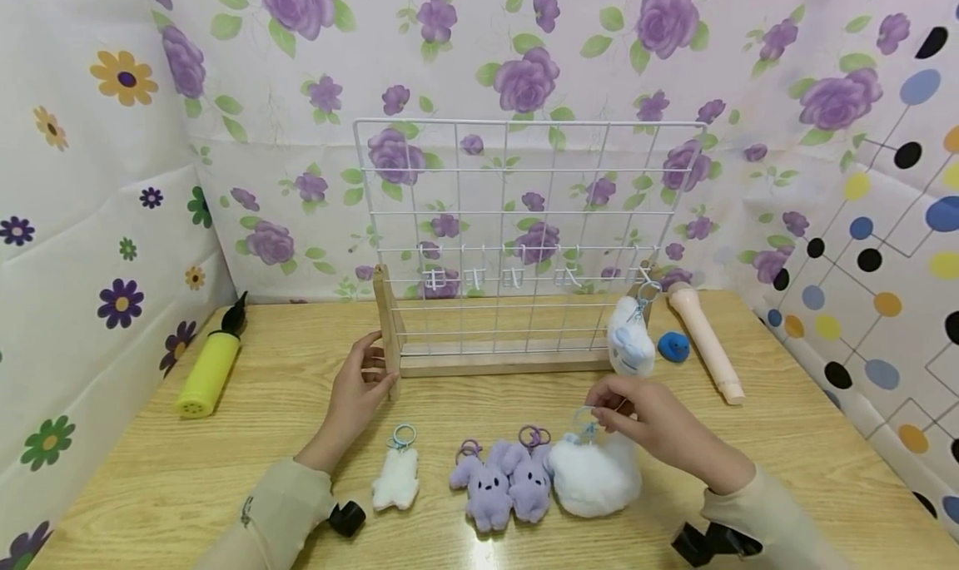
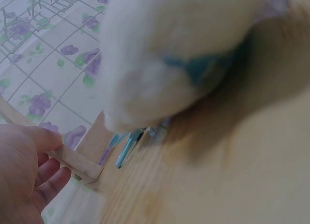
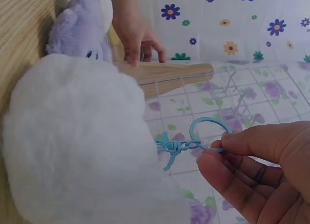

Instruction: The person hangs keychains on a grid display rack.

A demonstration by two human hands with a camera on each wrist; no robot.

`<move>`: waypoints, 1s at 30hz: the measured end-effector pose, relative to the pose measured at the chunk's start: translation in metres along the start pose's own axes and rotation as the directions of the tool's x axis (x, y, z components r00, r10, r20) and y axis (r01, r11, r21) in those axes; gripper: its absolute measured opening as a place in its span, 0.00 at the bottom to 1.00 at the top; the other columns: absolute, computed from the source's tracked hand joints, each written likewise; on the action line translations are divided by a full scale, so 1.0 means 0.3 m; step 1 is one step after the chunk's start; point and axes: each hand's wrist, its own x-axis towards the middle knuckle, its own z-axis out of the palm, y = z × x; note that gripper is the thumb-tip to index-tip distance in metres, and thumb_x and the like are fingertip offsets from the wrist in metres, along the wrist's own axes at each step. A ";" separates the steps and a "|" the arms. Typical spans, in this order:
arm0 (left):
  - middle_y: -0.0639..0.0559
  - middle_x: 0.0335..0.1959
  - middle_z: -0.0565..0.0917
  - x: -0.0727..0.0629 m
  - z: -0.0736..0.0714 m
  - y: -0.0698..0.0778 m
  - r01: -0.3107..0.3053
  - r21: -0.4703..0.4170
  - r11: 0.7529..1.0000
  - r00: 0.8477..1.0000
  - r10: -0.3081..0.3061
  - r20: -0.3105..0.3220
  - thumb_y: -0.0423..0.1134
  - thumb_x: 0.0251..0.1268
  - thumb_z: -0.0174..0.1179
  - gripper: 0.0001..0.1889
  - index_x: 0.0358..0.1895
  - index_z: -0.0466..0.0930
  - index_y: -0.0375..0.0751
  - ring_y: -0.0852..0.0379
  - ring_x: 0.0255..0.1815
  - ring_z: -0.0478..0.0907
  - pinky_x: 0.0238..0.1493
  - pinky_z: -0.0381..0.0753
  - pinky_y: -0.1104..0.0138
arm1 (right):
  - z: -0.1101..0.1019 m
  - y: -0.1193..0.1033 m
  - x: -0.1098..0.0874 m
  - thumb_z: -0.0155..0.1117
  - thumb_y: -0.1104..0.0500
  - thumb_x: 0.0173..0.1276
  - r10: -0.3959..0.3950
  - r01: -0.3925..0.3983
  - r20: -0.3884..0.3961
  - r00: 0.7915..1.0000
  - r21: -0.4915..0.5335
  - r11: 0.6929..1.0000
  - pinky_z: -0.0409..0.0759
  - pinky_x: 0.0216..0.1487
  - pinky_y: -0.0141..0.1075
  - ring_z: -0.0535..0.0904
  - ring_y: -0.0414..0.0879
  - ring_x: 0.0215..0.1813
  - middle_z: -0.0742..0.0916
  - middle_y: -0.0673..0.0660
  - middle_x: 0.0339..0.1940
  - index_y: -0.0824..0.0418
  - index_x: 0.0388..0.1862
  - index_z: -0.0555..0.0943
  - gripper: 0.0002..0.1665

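White plush keychain (image 1: 597,477) has its blue ring (image 3: 210,119) pinched between the right fingers (image 3: 225,178); left fingers (image 2: 52,186) apparently clasp a wooden post (image 1: 385,312).

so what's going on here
A person's right grip pinches the blue ring of a fluffy white plush, while their left grip holds the left wooden stand of a wire rack. A white-and-blue plush hangs at the rack's right end. Two purple plushes and a smaller white one lie on the table.

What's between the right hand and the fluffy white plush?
In the right wrist view: a blue key ring, pinched by the right hand, then a short blue chain and blue clasp leading to the fluffy white plush.
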 end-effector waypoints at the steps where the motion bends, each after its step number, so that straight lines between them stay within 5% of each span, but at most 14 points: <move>1: 0.35 0.52 0.75 -0.001 0.000 -0.002 0.004 -0.001 1.000 1.000 -0.004 0.001 0.25 0.59 0.64 0.36 0.70 0.58 0.37 0.43 0.49 0.76 0.47 0.83 0.59 | -0.004 -0.001 0.001 0.59 0.61 0.70 -0.004 0.004 -0.005 1.000 -0.004 1.000 0.82 0.31 0.29 0.79 0.34 0.33 0.85 0.51 0.32 0.60 0.42 0.79 0.05; 18: 0.35 0.52 0.76 0.005 0.000 0.003 -0.004 -0.001 1.000 1.000 0.004 -0.002 0.26 0.59 0.64 0.36 0.70 0.59 0.38 0.43 0.49 0.77 0.47 0.83 0.58 | -0.065 -0.025 0.062 0.62 0.65 0.67 -0.105 0.092 -0.128 0.986 -0.104 0.990 0.81 0.30 0.28 0.80 0.32 0.32 0.85 0.47 0.31 0.59 0.40 0.80 0.04; 30: 0.35 0.52 0.76 0.005 0.001 -0.007 0.001 0.011 1.000 1.000 -0.001 -0.005 0.26 0.59 0.63 0.35 0.70 0.59 0.37 0.42 0.49 0.77 0.47 0.84 0.58 | -0.110 -0.039 0.132 0.60 0.65 0.68 -0.062 0.046 -0.185 0.981 -0.091 0.995 0.81 0.30 0.29 0.81 0.40 0.31 0.85 0.53 0.30 0.61 0.41 0.80 0.04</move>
